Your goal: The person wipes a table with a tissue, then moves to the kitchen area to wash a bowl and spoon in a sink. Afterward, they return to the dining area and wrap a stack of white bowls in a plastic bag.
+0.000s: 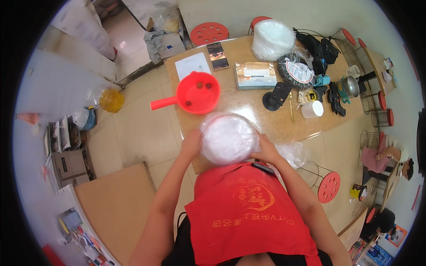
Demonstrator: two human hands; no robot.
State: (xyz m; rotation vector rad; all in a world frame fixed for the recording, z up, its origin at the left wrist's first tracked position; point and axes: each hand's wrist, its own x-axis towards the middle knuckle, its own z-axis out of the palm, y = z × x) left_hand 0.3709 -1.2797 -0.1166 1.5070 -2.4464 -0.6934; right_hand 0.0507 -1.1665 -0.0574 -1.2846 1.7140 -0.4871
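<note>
My left hand (192, 143) and my right hand (266, 148) grip opposite sides of a round white bundle (229, 139) in clear plastic film. It is at the near edge of the wooden table (233, 99), against the front of my red apron (246, 209). What the film wraps cannot be made out clearly. Just beyond it lies a red plastic ladle (198, 103) whose handle sticks out past the table's left edge. Three small round brown things sit inside its bowl. My fingertips are partly hidden by the film.
Behind the ladle lie a paper sheet (191, 65) and a phone (218, 56). Farther right are a tissue box (255, 76), another plastic-wrapped bundle (273, 40), a phone stand (273, 101) and a white cup (312, 109). A red stool (328, 187) stands at right. One person (382, 154) sits beyond it.
</note>
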